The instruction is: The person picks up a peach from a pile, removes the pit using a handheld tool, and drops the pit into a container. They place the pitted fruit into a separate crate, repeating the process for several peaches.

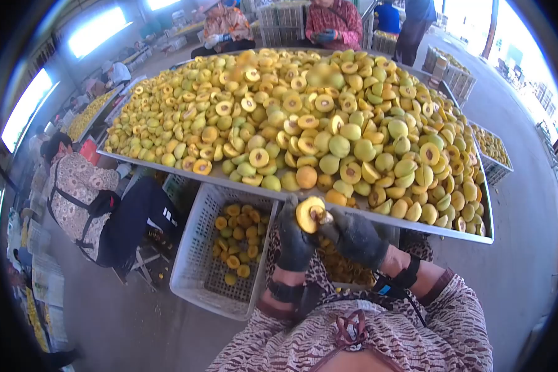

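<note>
My left hand (295, 239), in a dark glove, holds a cut yellow fruit half (310, 214), its cut face showing. Close on its right, my right hand (353, 237), also gloved, has its fingers closed at the fruit's edge, around a small object at the fruit's middle that is too small to make out. Both hands are just in front of the near rim of a metal tray (260, 190) heaped with halved yellow-green fruit (340, 146). Below left of my left hand, a grey plastic crate (192, 273) holds fruit halves.
Beneath my hands, another container holds fruit pieces (344, 268). A seated person (84, 192) is at the left. Two people (333, 25) sit beyond the tray, with others standing behind. More crates (493, 167) stand at the right.
</note>
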Action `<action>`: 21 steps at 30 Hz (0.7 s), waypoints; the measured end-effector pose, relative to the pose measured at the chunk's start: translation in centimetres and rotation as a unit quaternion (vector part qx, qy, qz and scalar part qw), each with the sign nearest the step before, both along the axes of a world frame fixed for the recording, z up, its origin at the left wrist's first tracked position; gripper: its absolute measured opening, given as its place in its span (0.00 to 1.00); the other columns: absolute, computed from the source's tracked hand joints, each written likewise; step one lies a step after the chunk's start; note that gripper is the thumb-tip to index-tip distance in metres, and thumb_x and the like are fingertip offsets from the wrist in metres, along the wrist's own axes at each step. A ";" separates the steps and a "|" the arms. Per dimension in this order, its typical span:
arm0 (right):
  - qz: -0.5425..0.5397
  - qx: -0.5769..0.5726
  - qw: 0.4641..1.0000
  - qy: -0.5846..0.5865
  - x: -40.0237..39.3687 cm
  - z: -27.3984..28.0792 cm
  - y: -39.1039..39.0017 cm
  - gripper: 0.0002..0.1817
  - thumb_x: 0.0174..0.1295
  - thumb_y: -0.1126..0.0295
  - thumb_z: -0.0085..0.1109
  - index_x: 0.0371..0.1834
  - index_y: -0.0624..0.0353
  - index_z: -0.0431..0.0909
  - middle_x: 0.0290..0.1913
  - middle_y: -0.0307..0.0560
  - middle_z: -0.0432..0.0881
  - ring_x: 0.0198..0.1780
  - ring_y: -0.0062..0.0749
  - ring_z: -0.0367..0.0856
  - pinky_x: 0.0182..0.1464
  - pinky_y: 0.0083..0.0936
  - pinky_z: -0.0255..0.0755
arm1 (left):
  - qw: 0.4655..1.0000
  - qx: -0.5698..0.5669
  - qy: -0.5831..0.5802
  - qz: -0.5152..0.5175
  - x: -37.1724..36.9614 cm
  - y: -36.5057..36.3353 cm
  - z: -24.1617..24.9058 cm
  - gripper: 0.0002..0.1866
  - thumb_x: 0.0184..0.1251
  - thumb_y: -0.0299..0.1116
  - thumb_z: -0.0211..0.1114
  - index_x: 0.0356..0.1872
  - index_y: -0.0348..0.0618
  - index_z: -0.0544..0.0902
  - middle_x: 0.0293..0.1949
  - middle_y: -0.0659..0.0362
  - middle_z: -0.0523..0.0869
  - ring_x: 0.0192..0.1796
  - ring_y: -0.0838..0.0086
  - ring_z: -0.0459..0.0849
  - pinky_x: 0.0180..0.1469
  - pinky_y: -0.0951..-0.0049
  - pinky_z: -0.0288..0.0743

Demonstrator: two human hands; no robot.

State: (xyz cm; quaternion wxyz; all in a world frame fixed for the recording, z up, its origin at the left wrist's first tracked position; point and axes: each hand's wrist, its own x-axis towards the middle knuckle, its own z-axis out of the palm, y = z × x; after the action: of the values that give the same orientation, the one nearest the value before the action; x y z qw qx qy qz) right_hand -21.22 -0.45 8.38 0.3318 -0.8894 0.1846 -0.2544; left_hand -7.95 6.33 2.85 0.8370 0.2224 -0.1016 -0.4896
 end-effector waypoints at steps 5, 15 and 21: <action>-0.014 0.086 0.994 -0.062 -0.2 -2.0 0.8 0.14 0.69 0.61 0.59 0.44 0.62 0.75 0.30 0.64 0.81 0.35 0.61 0.82 0.34 0.45 0.73 | 0.999 0.006 0.031 -0.014 0.9 0.5 0.2 0.24 0.77 0.51 0.53 0.50 0.37 0.80 0.42 0.53 0.86 0.44 0.65 0.86 0.51 0.66 0.83; -0.041 -0.011 0.999 -0.027 0.5 -0.8 0.7 0.17 0.69 0.58 0.58 0.34 0.61 0.72 0.22 0.59 0.80 0.28 0.60 0.81 0.30 0.48 0.72 | 0.999 0.035 0.000 -0.007 0.4 0.1 -1.4 0.27 0.77 0.53 0.53 0.51 0.34 0.79 0.45 0.51 0.86 0.46 0.65 0.86 0.52 0.66 0.81; -0.044 -0.057 0.997 0.022 0.8 -1.1 1.0 0.16 0.68 0.58 0.59 0.33 0.60 0.73 0.21 0.59 0.79 0.26 0.59 0.80 0.29 0.50 0.72 | 0.998 0.059 -0.012 0.021 0.7 0.5 0.2 0.27 0.77 0.52 0.51 0.49 0.33 0.80 0.43 0.52 0.86 0.46 0.67 0.85 0.52 0.67 0.80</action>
State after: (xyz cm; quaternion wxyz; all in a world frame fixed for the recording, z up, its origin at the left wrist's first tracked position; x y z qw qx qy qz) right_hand -20.41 0.56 7.23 0.2652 -0.9030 0.2162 -0.2597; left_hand -7.26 6.86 3.02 0.8311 0.2790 -0.0785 -0.4746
